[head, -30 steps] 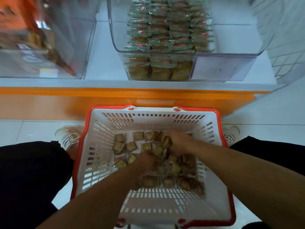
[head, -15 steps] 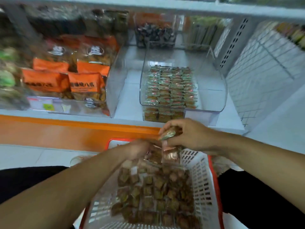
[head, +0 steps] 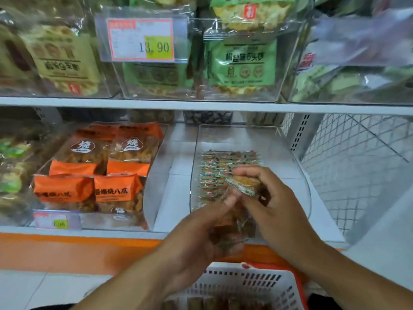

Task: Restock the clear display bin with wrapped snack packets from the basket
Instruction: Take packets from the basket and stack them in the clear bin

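In the middle of the frame, our left hand (head: pixel 196 233) holds a bunch of snack packets (head: pixel 232 229). Our right hand (head: pixel 268 198) pinches one packet (head: pixel 242 185) before the clear bin (head: pixel 288 153).

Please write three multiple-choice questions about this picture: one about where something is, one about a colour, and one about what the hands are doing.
1. Where is the clear display bin?
A) on the floor
B) on the lower shelf, right of the orange bags
C) inside the basket

2. What colour is the rim of the basket?
A) red
B) blue
C) black

3. What are the hands doing?
A) both are empty
B) both hold snack packets
C) both grip the basket

Answers:
1 B, it stands on the shelf beside those bags.
2 A, its top edge is red.
3 B, the right hand pinches a snack packet; the left hand grips several.
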Demonstrator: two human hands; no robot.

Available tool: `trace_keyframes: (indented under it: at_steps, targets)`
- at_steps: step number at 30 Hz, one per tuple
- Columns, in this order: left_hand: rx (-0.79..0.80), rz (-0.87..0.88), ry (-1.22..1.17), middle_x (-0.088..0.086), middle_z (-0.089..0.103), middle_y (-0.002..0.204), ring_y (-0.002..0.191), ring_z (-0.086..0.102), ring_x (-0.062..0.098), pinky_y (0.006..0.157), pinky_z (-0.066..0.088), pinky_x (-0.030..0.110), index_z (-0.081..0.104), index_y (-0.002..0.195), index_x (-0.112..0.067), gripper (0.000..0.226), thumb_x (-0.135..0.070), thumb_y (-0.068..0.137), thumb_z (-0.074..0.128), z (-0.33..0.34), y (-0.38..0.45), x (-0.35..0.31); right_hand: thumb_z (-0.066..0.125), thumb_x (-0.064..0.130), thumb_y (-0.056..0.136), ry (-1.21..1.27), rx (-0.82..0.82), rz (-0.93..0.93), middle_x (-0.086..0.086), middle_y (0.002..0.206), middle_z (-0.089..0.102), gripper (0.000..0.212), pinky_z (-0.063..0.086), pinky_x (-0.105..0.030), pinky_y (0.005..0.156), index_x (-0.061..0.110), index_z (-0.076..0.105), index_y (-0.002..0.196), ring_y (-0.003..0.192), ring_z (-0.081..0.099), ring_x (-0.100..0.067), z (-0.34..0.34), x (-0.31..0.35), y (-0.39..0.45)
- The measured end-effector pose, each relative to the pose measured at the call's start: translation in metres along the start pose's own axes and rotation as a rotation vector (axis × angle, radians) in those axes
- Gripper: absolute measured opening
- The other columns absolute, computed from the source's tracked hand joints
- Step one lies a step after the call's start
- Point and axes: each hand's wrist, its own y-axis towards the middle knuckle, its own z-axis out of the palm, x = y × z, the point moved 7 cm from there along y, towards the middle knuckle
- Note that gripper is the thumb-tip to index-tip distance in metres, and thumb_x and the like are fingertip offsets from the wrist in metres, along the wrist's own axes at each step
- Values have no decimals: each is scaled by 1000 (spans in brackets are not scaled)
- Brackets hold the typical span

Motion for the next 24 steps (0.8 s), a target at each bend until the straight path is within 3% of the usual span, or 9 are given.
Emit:
trace_keyframes:
  at_steps: [3,6,9,12,14,15,19,22,24]
  targets:
    - [-50,24,-19,10,74,113,97,73,20,70,56,28,72,123,-16,46,-47,89,70,-3,3,-1,64,24,97,64,55,-8,23,118,64,30,48,-8,85,44,63,118,110,61,3,7,-4,-2]
    - [-121,50,-99,9,74,91,76,72,20,62,56,30,78,99,-13,33,-36,77,83,-10,4,0,58,42,93,382,83,128,8,116,72,27,56,-32,94,43,67,119,107,69,-12,10,-16,-2]
    - [-160,80,-122,13,73,98,75,71,19,63,57,32,74,112,-6,61,-41,65,87,-13,3,-1,59,46,93,516,27,213,0,118,74,32,48,-55,104,36,69,122,115,68,-21,-2,-25,1]
    - [-199,123,-106,12,74,97,73,70,18,64,57,31,76,111,-8,62,-45,61,85,-14,0,-5,58,41,96,369,-49,108,14,124,70,36,51,-34,104,38,64,132,120,64,-6,-21,-19,3]
    - [-234,160,-65,11,75,95,75,71,20,64,57,29,78,103,-13,54,-48,62,83,-14,-2,-8,57,48,97,131,29,34,25,125,63,41,48,-12,96,49,54,139,119,58,7,-18,-12,0]
    - [-251,181,-36,11,75,95,78,72,22,64,57,28,78,102,-14,51,-49,64,81,-15,-3,-9,55,57,96,61,115,37,28,126,58,45,46,-9,94,55,48,140,120,55,10,-10,-12,-4]
    - [-309,248,8,8,78,99,86,76,21,66,57,24,78,104,-18,32,-41,82,77,-17,-8,-16,40,73,94,103,321,162,42,144,41,47,34,-22,111,68,34,140,136,34,18,12,-19,-17]
    - [-310,322,53,9,79,97,82,77,20,67,59,26,80,105,-18,34,-36,77,76,-16,-11,-23,62,43,95,243,273,269,27,136,59,51,48,-27,106,54,45,142,126,55,5,3,-26,-12]
    - [-308,357,164,9,79,96,83,77,20,69,61,29,80,106,-21,32,-35,77,82,-15,-12,-26,70,21,93,438,356,407,10,130,68,50,51,-31,103,36,57,140,121,63,-8,8,-33,-12]
